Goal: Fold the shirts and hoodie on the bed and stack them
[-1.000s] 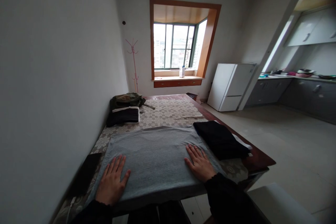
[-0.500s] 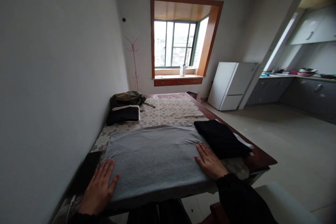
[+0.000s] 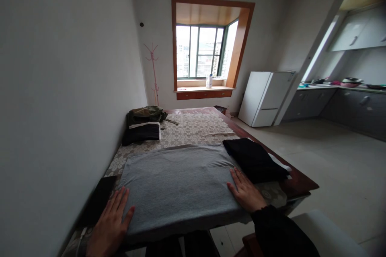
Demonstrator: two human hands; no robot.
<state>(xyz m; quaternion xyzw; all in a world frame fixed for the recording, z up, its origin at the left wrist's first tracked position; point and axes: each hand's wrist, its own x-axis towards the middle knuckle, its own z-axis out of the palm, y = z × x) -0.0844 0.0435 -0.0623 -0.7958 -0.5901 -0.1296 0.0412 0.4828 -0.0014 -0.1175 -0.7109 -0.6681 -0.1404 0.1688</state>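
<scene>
A grey cloth (image 3: 181,186) is spread on the patterned tablecloth (image 3: 199,126), its near edge hanging over the table's front. On its left edge, beside a black flat object (image 3: 98,202), my left hand (image 3: 110,223) rests with fingers spread. My right hand (image 3: 245,190) lies flat on the cloth's right edge, fingers apart, holding nothing. Just beyond the right hand sits a folded black garment (image 3: 255,160) with something white under it.
At the back left are a dark green bag (image 3: 146,115) and a folded black item (image 3: 141,133) with white edging, near the wall. A white cable (image 3: 81,241) lies at the near left. A pale seat (image 3: 325,231) stands at the lower right.
Both hands have shifted slightly nearer to me, the right one also a little rightward. The grey cloth looks the same.
</scene>
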